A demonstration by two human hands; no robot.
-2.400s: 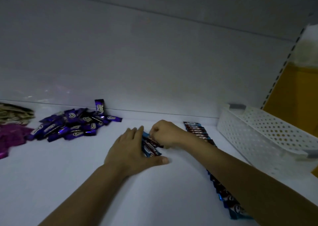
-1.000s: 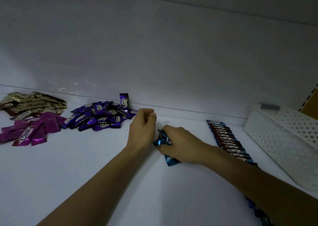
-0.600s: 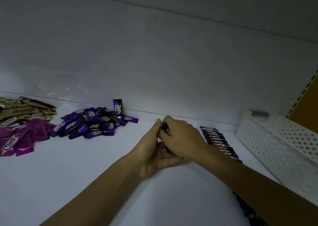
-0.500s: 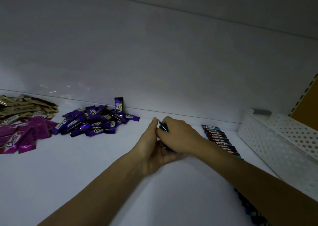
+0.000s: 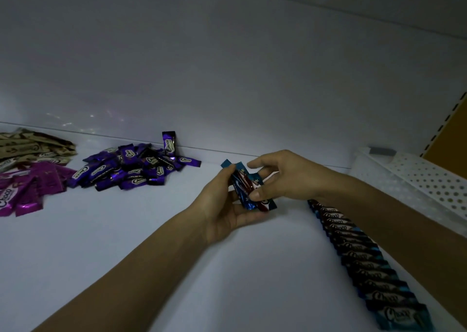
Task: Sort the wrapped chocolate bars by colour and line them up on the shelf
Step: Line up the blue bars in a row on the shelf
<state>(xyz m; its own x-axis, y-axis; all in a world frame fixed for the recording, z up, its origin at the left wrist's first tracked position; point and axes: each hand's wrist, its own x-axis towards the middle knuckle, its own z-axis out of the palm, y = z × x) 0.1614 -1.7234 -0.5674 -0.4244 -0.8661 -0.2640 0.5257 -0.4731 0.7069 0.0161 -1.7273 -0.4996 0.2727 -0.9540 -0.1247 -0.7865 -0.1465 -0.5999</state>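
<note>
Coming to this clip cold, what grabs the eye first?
The left hand and right hand meet over the middle of the shelf, gripping a small blue stack between them. A lined-up blue row runs along the right, beside a white basket. A loose purple heap lies at the back left.

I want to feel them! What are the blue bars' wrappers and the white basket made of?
The blue bars look wrapped in thin, glossy foil or plastic film: the wrappers glint and have zigzag crimped ends. The basket looks like hard, matt white plastic: it has even rows of small holes and a moulded rim.
</note>
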